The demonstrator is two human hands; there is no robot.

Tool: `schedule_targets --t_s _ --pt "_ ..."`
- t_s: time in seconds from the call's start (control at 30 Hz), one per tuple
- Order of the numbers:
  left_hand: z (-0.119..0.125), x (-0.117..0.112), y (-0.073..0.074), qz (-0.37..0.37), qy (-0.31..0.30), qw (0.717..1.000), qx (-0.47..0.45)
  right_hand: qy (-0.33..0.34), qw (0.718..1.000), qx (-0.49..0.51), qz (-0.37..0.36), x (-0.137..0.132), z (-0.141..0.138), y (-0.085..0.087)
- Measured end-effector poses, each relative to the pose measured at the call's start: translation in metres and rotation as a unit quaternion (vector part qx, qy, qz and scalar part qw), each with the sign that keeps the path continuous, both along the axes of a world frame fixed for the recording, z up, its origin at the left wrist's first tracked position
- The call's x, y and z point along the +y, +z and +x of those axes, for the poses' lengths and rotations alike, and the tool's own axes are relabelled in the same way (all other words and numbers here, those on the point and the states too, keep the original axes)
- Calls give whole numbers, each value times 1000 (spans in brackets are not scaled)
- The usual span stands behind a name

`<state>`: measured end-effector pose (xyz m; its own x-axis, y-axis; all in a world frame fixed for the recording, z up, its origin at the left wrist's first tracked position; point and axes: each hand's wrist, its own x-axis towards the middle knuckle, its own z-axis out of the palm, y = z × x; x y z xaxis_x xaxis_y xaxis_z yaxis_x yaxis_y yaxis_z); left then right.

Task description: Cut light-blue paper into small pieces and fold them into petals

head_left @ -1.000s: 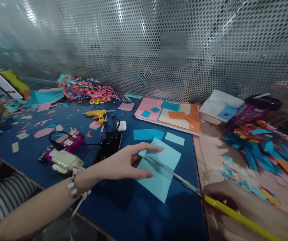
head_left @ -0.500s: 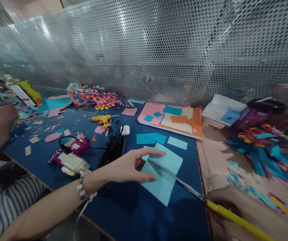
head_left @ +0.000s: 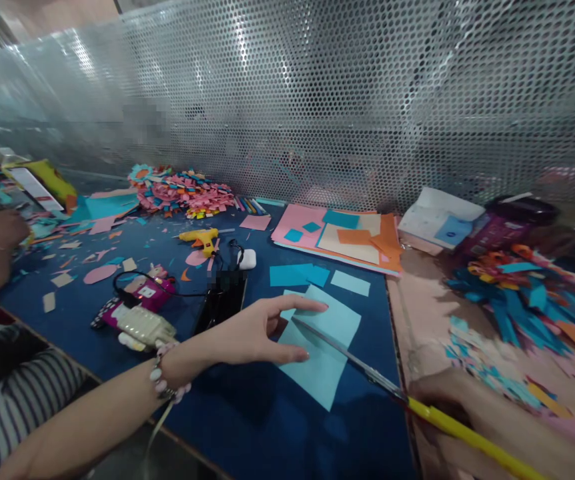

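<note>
My left hand (head_left: pixel 272 328) holds a light blue paper sheet (head_left: pixel 320 373), its thumb and index finger spread across the top face. The other fingers curl in and are partly hidden. My right hand (head_left: pixel 467 413), at the lower right, grips a pair of scissors (head_left: pixel 367 370) with yellow and red handles. Their long metal blades reach across the middle of the sheet, the tip lying between my left thumb and index finger. The blades look closed or nearly so. Blue strips (head_left: pixel 297 275) and a pale blue rectangle (head_left: pixel 350 283) lie just beyond the sheet.
Behind stands a perforated metal panel (head_left: pixel 287 100). Coloured paper sheets (head_left: pixel 295 223), a yellow glue gun (head_left: pixel 202 240), a white earbud case (head_left: pixel 247 259) and a dark phone (head_left: pixel 222 307) lie about. Paper strips (head_left: pixel 512 293) heap at right. Another person's hand (head_left: pixel 0 230) is at left.
The whole view has shifted slightly, so things sit a little further left. My hands, the scissors and the sheet keep nearly the same positions relative to one another.
</note>
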<state>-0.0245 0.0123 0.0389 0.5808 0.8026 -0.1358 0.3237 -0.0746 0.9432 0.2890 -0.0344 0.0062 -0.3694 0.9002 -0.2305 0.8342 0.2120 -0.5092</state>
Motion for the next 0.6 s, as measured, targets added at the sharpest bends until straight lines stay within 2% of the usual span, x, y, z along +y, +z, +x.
schedule_targets --t_s 0.33,0.6 --pt "0 0 -2 7 -4 1000 2 -6 1000 -5 -22 3 4 1" --pt "0 -1 -3 9 -21 1000 10 -32 999 24 3 1 8 -11"
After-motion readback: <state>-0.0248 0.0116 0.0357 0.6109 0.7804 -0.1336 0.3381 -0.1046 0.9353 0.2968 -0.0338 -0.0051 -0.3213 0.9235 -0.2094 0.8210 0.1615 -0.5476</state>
